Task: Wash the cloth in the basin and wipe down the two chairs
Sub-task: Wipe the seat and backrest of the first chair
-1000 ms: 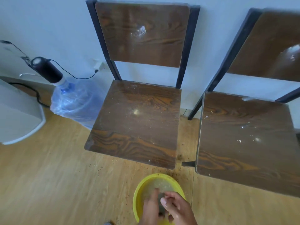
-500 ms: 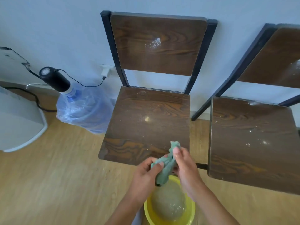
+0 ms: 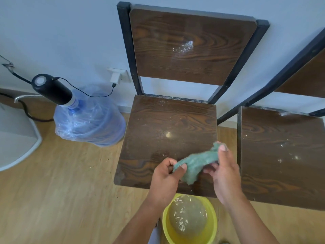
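Nearest, a yellow basin (image 3: 213, 231) of cloudy water sits on the wooden floor (image 3: 61, 191). Just above it, the left hand (image 3: 165, 180) is curled closed on the lower end of a green cloth (image 3: 195, 164), and the right hand (image 3: 223, 175) pinches the upper end between thumb and fingers; the cloth stretches slantwise between them, over the front edge of the left chair (image 3: 168, 124), whose seat is speckled. The right chair (image 3: 281, 152) stands just beside it. Farther left, a water jug (image 3: 88, 118) stands against the wall
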